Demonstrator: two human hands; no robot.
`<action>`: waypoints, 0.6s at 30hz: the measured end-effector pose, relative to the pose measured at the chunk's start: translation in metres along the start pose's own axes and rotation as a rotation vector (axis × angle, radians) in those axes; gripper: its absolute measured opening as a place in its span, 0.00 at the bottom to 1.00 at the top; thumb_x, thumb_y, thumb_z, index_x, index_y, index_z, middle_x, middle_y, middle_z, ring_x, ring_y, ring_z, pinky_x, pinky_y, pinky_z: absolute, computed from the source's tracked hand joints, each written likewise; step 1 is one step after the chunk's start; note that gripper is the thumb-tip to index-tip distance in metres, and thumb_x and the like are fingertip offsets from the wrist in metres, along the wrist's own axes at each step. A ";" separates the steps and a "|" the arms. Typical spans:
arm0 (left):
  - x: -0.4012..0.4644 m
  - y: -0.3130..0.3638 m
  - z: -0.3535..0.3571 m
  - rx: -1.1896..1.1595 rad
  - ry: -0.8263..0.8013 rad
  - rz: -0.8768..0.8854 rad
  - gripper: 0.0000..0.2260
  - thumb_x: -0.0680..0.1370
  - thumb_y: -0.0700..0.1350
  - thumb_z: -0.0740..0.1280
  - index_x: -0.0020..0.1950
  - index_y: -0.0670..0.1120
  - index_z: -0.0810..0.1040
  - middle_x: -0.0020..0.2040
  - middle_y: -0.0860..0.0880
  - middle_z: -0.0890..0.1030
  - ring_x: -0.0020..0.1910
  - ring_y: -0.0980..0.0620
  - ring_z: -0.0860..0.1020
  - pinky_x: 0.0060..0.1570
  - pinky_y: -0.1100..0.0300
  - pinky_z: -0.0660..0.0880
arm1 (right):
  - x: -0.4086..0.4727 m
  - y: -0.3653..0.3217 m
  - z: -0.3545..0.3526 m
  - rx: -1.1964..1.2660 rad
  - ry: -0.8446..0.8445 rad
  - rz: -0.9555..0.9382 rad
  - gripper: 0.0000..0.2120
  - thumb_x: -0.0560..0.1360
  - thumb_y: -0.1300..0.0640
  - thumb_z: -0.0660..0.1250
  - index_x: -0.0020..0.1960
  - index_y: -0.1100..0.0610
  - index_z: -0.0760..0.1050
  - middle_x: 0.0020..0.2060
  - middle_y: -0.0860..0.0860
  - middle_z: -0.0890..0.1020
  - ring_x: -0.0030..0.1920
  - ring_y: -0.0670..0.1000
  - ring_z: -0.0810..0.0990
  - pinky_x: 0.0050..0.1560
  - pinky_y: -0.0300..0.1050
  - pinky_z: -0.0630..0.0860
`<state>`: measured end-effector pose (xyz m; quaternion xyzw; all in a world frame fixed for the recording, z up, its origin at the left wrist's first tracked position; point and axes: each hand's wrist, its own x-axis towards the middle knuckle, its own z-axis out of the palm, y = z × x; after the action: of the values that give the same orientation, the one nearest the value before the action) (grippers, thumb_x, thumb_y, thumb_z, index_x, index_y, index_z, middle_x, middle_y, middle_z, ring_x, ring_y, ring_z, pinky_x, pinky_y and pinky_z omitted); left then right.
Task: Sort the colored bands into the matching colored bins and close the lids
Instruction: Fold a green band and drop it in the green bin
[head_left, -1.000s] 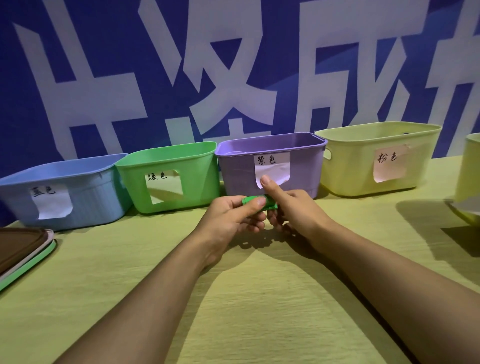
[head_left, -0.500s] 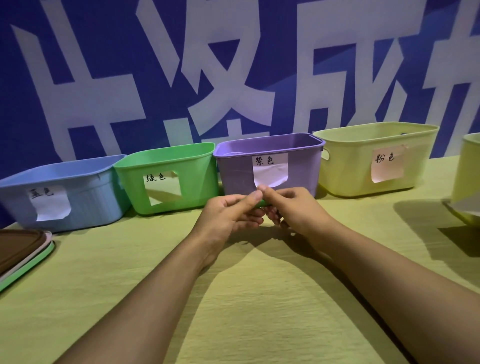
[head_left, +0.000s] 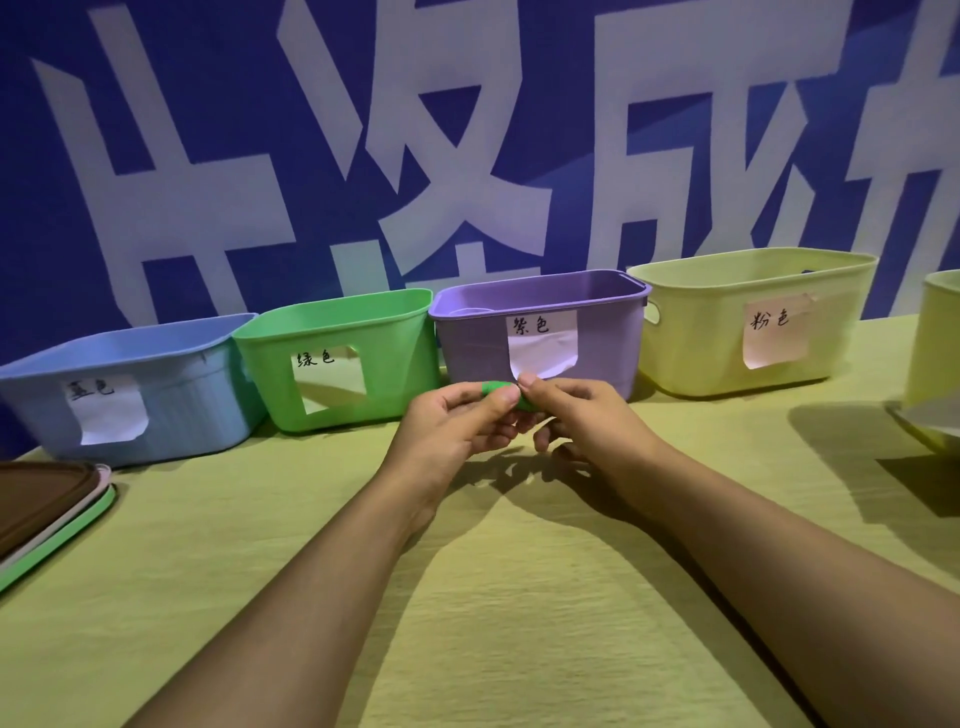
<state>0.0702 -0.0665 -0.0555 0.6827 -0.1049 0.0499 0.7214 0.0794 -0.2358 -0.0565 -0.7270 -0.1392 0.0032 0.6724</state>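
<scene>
A small green band (head_left: 500, 388) is pinched between both hands just in front of the purple bin (head_left: 483, 353). My left hand (head_left: 457, 431) holds its left side with thumb and fingers; my right hand (head_left: 582, 421) pinches its right end. Most of the band is hidden by fingers. A row of open bins with paper labels stands behind: blue bin (head_left: 197, 405), green bin (head_left: 395, 364), the purple one, and a pale yellow bin (head_left: 691, 338) with a pink label.
A stack of lids (head_left: 47, 509), brown on top with pink and green edges below, lies at the left edge. Another pale yellow bin (head_left: 935, 358) with a grey lid (head_left: 930, 415) leaning at it sits at the far right. A blue banner wall rises behind.
Both hands stayed together in front of the purple bin, working the green band; it was almost hidden half a second ago and now shows between the thumbs again.
</scene>
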 end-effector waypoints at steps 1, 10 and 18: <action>0.000 0.000 -0.001 0.000 0.022 0.000 0.13 0.76 0.48 0.74 0.55 0.41 0.84 0.45 0.45 0.88 0.43 0.52 0.84 0.47 0.61 0.80 | 0.000 0.000 0.000 0.030 -0.004 0.013 0.19 0.79 0.41 0.68 0.51 0.58 0.84 0.44 0.50 0.87 0.39 0.50 0.77 0.42 0.50 0.69; -0.001 0.000 0.012 -0.312 0.007 0.003 0.14 0.73 0.48 0.72 0.54 0.42 0.83 0.46 0.45 0.85 0.44 0.52 0.83 0.43 0.62 0.80 | -0.004 -0.004 0.017 0.499 -0.089 0.134 0.19 0.82 0.46 0.66 0.63 0.59 0.81 0.49 0.52 0.84 0.35 0.43 0.75 0.33 0.37 0.67; 0.004 -0.007 0.006 -0.226 0.118 0.029 0.11 0.79 0.42 0.71 0.59 0.38 0.82 0.51 0.42 0.87 0.51 0.47 0.86 0.60 0.56 0.80 | -0.004 0.000 0.022 0.030 0.068 -0.021 0.20 0.82 0.41 0.63 0.55 0.56 0.83 0.48 0.52 0.87 0.35 0.46 0.79 0.33 0.47 0.77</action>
<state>0.0755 -0.0727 -0.0611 0.5914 -0.0771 0.0881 0.7979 0.0714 -0.2152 -0.0593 -0.7149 -0.1238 -0.0261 0.6877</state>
